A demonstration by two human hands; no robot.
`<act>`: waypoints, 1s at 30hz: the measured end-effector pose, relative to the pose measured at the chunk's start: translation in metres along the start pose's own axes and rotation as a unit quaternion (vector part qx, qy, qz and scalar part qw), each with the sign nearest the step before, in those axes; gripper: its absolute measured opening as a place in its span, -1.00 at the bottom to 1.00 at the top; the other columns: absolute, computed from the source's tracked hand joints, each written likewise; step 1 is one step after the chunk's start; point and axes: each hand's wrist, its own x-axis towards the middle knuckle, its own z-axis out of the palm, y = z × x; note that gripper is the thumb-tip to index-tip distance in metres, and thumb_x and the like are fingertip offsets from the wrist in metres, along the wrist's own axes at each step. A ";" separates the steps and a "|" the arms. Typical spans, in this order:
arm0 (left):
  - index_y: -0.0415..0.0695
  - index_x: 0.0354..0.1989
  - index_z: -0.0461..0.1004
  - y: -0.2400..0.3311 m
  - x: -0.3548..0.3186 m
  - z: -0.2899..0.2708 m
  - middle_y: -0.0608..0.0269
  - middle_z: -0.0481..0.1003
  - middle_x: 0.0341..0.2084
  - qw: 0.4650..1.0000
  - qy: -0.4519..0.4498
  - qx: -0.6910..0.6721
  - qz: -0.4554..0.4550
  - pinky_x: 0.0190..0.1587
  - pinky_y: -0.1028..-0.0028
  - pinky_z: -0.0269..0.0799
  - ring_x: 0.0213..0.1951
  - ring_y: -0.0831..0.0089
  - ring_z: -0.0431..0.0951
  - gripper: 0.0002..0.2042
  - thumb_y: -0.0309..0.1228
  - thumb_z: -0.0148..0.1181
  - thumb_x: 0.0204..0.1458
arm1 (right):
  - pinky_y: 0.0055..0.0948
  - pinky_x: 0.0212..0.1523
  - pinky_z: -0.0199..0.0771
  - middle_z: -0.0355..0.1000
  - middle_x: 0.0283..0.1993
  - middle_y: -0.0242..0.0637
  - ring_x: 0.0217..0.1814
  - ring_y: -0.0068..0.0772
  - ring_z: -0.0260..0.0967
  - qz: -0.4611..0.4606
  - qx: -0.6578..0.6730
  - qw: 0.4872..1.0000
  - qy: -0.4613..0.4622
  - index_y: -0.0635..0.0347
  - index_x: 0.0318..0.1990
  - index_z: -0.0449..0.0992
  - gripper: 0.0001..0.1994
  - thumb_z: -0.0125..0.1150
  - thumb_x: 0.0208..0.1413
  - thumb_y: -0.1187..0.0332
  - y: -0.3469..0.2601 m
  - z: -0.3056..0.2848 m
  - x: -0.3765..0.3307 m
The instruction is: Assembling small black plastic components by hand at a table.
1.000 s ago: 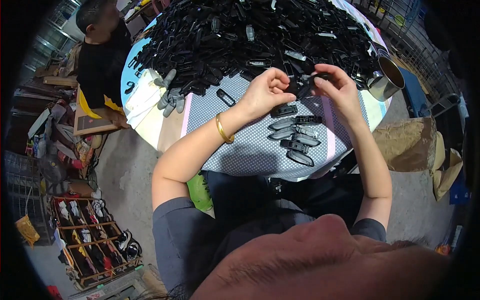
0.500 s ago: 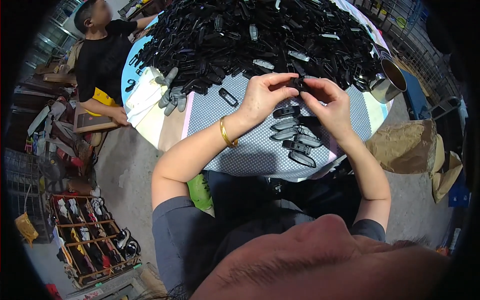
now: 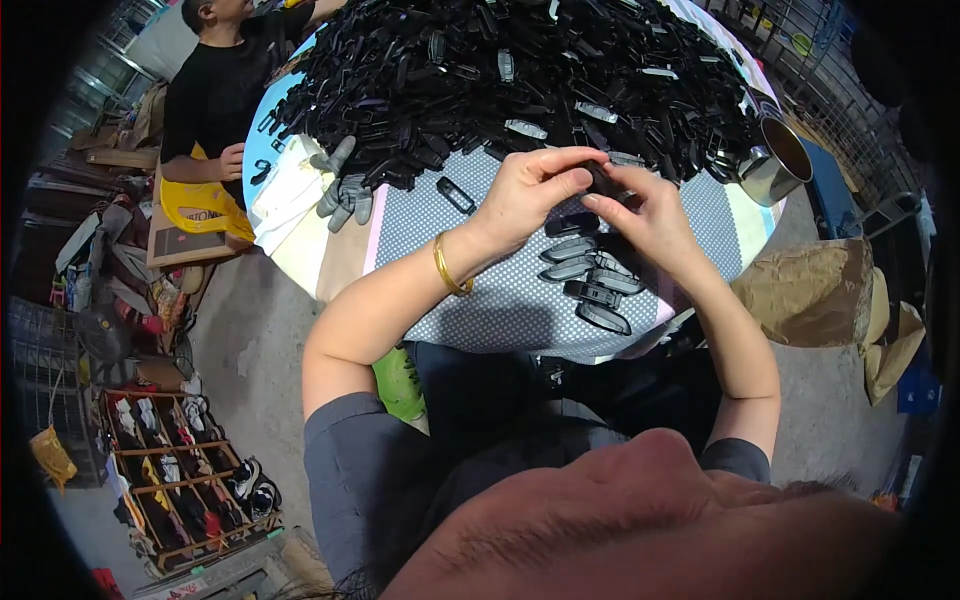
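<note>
My left hand [image 3: 525, 197] and my right hand [image 3: 655, 215] meet over the near side of the round table [image 3: 470, 310]. Between their fingertips they pinch a small black plastic part [image 3: 598, 180], mostly hidden by the fingers. Just below it, several finished-looking oval black parts [image 3: 597, 282] lie in a short column on the dotted cloth. One black oval frame [image 3: 456, 195] rests alone, left of my left hand. Beyond both hands spreads a large heap of black plastic parts [image 3: 400, 85], with a few greyish pieces among them.
A grey glove [image 3: 347, 195] and white cloth [image 3: 287, 190] lie at the table's left edge. A metal cup [image 3: 757, 180] lies tipped at the right. Brown paper sacking [image 3: 800, 295] stands beyond. At far left, a person in black [image 3: 215, 95] is beside a yellow bag [image 3: 195, 205].
Both hands have shifted slightly, and my right thumb and fingers have changed their hold on the black part. The other person has moved, drawing a hand up from the table's edge.
</note>
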 end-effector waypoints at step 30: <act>-0.19 -0.24 0.47 -0.005 0.028 -0.058 0.16 0.41 -0.35 0.755 0.038 0.636 0.151 -0.13 0.34 0.31 -0.20 0.19 0.35 -0.76 -0.53 0.20 -0.16 | -0.47 -0.33 0.41 0.42 -0.39 -0.16 -0.39 -0.38 0.41 -0.014 -0.120 0.980 -0.157 0.25 -0.01 0.38 -0.58 0.06 -0.14 0.51 0.009 -0.029 0.010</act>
